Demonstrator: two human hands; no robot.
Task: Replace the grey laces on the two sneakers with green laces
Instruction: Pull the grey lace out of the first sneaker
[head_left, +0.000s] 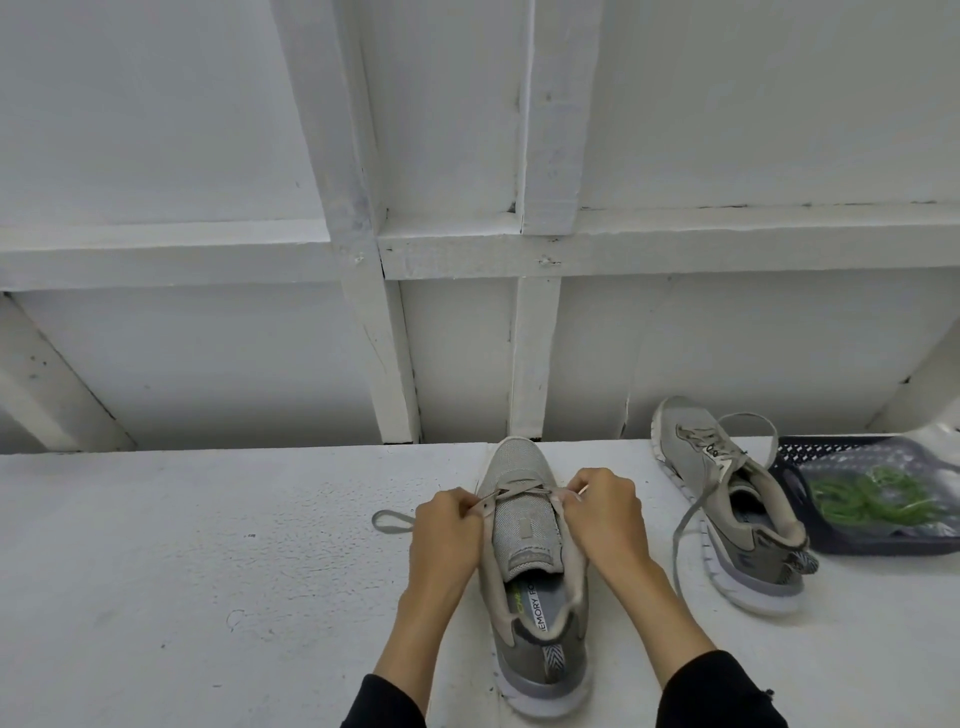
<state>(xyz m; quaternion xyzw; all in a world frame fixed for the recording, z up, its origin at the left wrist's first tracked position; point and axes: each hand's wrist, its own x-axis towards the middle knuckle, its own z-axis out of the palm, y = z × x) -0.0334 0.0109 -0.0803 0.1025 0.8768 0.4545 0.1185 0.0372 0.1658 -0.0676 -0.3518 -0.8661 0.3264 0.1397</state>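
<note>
Two bare hands work at the front of a grey sneaker (524, 561) that stands upright on a white painted table (208, 571), toe pointing away from the person. The left hand (449, 530) has its fingers curled around the grey lace (511, 492) at the sneaker's left eyelets, pinching it. The right hand (605, 512) does the same on the opposite side, fingers curled and thumb pressed to the lace where it leaves the right eyelets. Between the two hands the lace crosses only the lowest eyelets near the toe (the rest of the tongue is bare). A loose loop of the same lace (392, 521) lies on the table just left of the left hand. Black sleeves (722, 691) cover both forearms near the bottom edge.

Further right, well apart from the hands, a second grey sneaker (727, 499) lies tilted on its side with the opening facing the person. Its own grey lace (685, 525) is undone and trails down over the table. Just beside that shoe, touching or nearly touching its heel, sits a dark blue plastic basket (800, 452). Inside it lie the green laces (872, 499) in a coiled tangle, seemingly wrapped in clear plastic.

Behind the table rises a white wall (182, 130) with wooden framing (374, 312).
</note>
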